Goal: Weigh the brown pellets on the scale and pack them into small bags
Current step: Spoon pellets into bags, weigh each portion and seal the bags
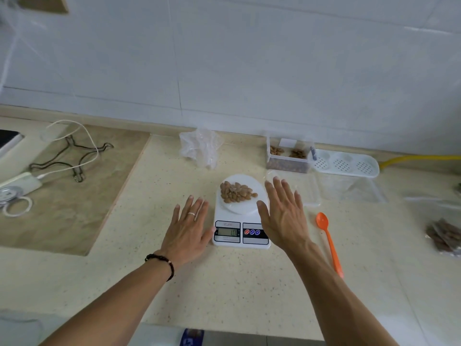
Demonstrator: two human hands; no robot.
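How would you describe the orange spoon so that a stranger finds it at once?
Start at the white scale in the middle of the counter. Just to its right, beyond the right hand, lies the orange spoon, bowl pointing away. It is the only bright orange thing there.

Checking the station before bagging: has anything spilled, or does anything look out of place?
Nothing stands out. The brown pellets sit heaped on the white digital scale, none seen on the beige speckled counter. The orange plastic spoon lies beside it, and both open hands flank the scale.
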